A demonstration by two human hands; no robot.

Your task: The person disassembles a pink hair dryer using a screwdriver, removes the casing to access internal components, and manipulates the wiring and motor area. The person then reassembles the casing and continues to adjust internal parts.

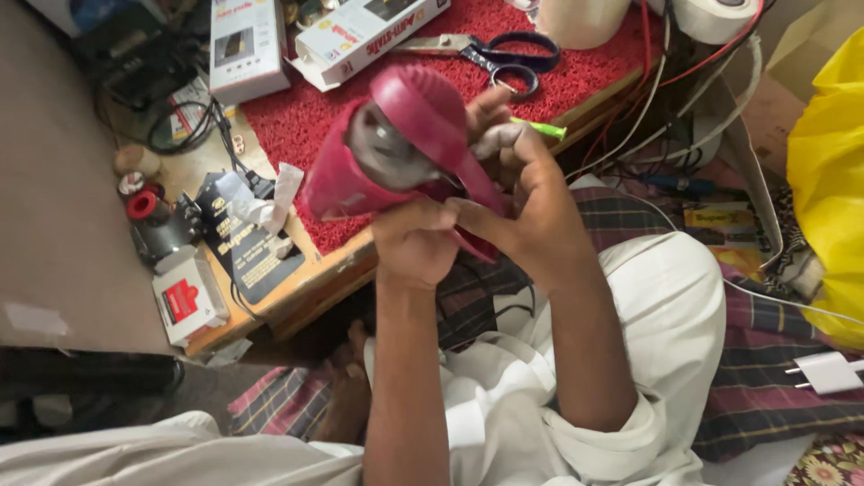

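A magenta hair dryer [396, 144] is held up over the edge of a low wooden workbench [297, 283]. Its round end cap is swung open and a grey motor part shows inside the barrel. My left hand [414, 243] grips the dryer from below near the handle. My right hand [522, 189] wraps the handle side from the right, its fingers curled against the pink shell. A thin green tool [540, 128] pokes out behind my right hand's fingers. Both forearms rise from my lap.
A red mat [576, 67] covers the bench, with blue-handled scissors [504, 54], two white boxes [247, 45] and tape rolls [711, 18]. Small parts, a black booklet [243, 247] and wires lie at left. A yellow bag [832, 180] and white plug [828, 371] lie at right.
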